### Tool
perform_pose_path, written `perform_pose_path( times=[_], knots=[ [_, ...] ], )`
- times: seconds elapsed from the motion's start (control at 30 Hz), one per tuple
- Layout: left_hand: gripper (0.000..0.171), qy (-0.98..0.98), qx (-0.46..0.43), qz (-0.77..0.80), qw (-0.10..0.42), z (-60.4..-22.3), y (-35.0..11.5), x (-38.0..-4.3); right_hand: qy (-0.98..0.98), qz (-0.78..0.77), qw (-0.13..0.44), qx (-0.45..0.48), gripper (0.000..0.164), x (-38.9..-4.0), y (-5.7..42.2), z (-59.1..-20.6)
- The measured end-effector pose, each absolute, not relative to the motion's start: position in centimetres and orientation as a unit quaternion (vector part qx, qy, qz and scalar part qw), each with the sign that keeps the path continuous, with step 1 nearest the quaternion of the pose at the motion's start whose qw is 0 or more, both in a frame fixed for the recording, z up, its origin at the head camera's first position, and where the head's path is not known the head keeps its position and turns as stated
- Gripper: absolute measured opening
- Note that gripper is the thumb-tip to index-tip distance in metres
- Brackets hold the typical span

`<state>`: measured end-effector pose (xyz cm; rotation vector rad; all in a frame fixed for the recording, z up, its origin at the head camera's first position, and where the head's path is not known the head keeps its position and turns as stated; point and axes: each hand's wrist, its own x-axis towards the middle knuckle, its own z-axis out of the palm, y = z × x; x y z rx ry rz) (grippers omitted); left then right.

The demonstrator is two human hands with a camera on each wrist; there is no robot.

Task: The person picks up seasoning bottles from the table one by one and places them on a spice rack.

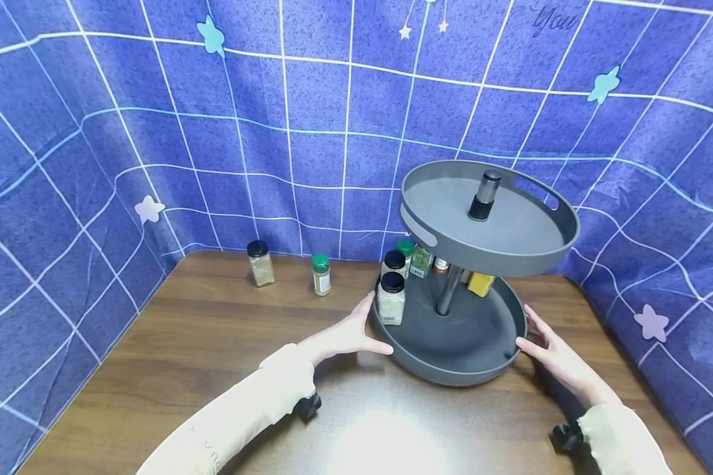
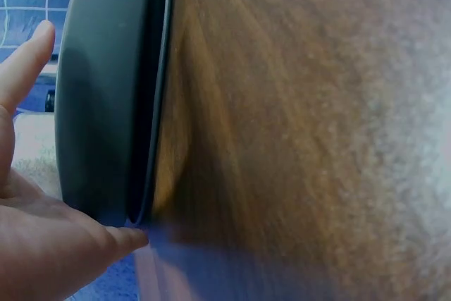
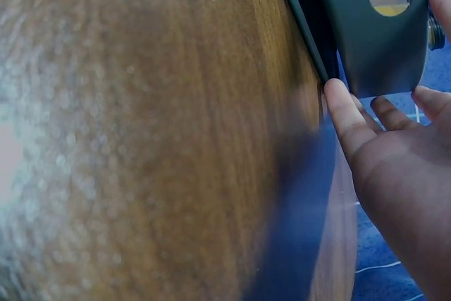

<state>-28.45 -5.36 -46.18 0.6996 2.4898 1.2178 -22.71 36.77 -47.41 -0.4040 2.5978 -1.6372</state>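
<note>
A grey two-tier turntable organizer point(image 1: 451, 377) stands on the table, its upper tray point(image 1: 487, 247) carried on a metal post point(image 1: 449, 290). In the head view my left hand point(image 1: 350, 335) lies at the lower tray's left side, thumb and fingers spread along its outer wall. My right hand point(image 1: 555, 361) touches the opposite side with its fingertips, as the right wrist view also shows. In the lower tray, two black-capped jars point(image 1: 391, 307) stand at the left. Behind them are a green-capped jar point(image 1: 405, 248), a jar of green herbs point(image 1: 419, 262) and a yellow item point(image 1: 480, 284), partly hidden by the upper tray.
On the wooden table point(image 1: 214, 343), left of the organizer, a black-capped jar point(image 1: 261, 264) and a green-capped jar point(image 1: 321, 276) stand apart. A blue curtain point(image 1: 309, 99) with a grid pattern and stars hangs behind and at both sides.
</note>
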Motion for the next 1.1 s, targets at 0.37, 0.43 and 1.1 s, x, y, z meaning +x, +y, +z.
perform_pose_path(
  times=[0.37, 0.43, 1.1],
  knots=[
    [0.124, 0.843, 0.255, 0.459, 0.120, -46.5, -4.9, -29.8, 0.842, -0.520, 0.025, -0.138, 0.076, -22.8, 37.1, -47.7],
    [0.124, 0.843, 0.258, 0.458, 0.114, -46.5, -4.9, -30.0, 0.839, -0.525, 0.026, -0.143, 0.077, -22.9, 37.3, -47.9],
    [0.121, 0.860, 0.259, 0.417, 0.137, -46.1, -5.4, -31.4, 0.841, -0.519, 0.030, -0.149, 0.081, -22.6, 37.9, -47.7]
  ],
)
